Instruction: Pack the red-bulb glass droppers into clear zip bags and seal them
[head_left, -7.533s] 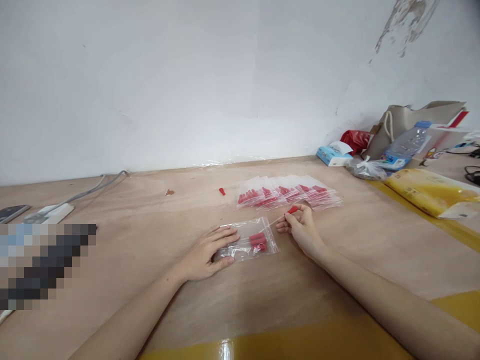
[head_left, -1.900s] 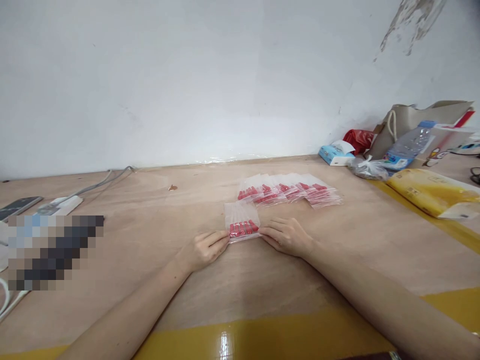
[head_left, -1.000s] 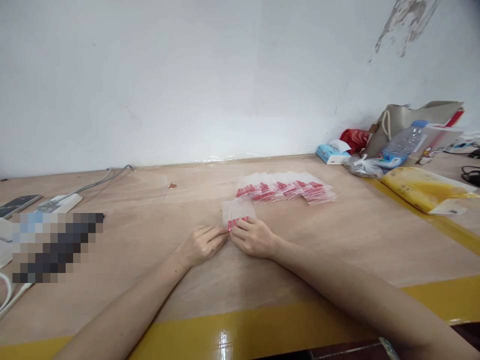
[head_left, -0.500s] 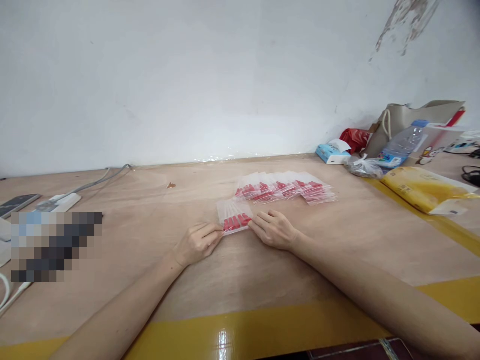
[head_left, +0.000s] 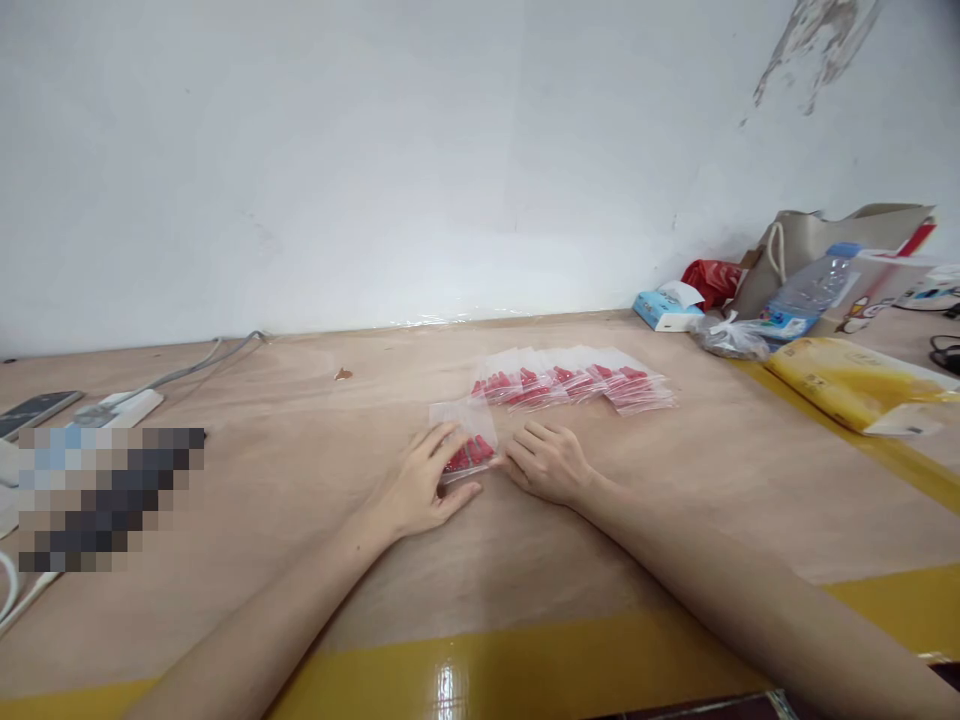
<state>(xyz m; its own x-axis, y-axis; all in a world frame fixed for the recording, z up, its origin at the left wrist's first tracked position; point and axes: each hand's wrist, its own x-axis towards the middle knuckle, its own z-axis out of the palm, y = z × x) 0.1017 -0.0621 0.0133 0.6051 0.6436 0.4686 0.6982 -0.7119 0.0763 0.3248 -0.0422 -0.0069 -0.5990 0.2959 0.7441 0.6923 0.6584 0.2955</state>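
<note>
A small clear plastic bag [head_left: 466, 412] with several red pieces [head_left: 480, 450] in its lower part lies flat in front of me. My left hand [head_left: 424, 482] is over the bag's left side, thumb and fingers apart, the fingertips resting on it. At the lower right corner, my right hand [head_left: 549, 462] is closed, its thumb and forefinger pinching the bag's edge. Beyond both hands, several similar bags [head_left: 574, 378] with red pieces lie overlapped in a row. What exactly the red pieces are is too small to tell.
Along the right stand a blue tissue pack [head_left: 667, 312], a plastic bottle [head_left: 814, 290], a beige bag [head_left: 825, 235] and a yellow packet [head_left: 855, 385]. On the left are a phone [head_left: 37, 412], a white power strip [head_left: 131, 408] and cables. Yellow tape [head_left: 480, 670] lines the front edge.
My left hand has let go of the bag's lower left corner, opened and moved right over the bag. My right hand stays pinched at the right corner.
</note>
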